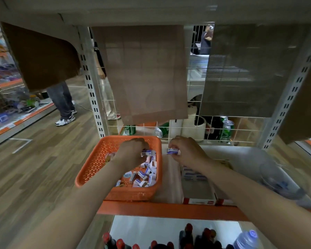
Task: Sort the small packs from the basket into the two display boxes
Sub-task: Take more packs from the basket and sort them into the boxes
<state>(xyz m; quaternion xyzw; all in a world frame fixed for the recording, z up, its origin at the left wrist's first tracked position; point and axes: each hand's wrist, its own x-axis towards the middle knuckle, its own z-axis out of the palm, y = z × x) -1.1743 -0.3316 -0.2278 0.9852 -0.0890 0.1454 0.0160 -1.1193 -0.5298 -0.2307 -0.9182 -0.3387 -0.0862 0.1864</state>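
Head view, single frame.

**Hands:** two, both bare.
- The left hand (pixel 131 153) is inside the orange perforated plastic basket (pixel 97 159). Its fingers are curled down and closed on a white-and-blue pack (pixel 147 152) at their tips. The back of the hand hides whether more than one is held.
- The right hand (pixel 185 153) is just outside the basket's far right corner. Its fingers are bent and clamped on one small eraser pack with a blue printed label (pixel 173 151), which juts out to the left of the fingertips. This pack is clear of the basket rim.

**Obscured or unclear:**
- The loose packs (pixel 145 175) lie heaped below and behind the left fingers, against the basket's right wall. They overlap, and the left forearm covers part of them. More than a dozen show, but an exact count cannot be made.
- One cardboard display box with a red-and-white front (pixel 199 201) sits beneath the right wrist. The forearm crosses it, and only a blurred strip of blue-and-white contents shows.
- A pale cardboard shape (pixel 167 177) lies between that box and the basket. It is too smeared to tell whether it is a box.
- A clear plastic container (pixel 276 177), to the right of the right forearm, is blurred.

**Remainder:**
- The orange shelf edge (pixel 169 209) runs below the basket.
- Dark bottles with red caps (pixel 187 236) stand beneath it, cut off by the frame.
- Green cans (pixel 226 130) stand behind white wire mesh, beyond the fingertips.
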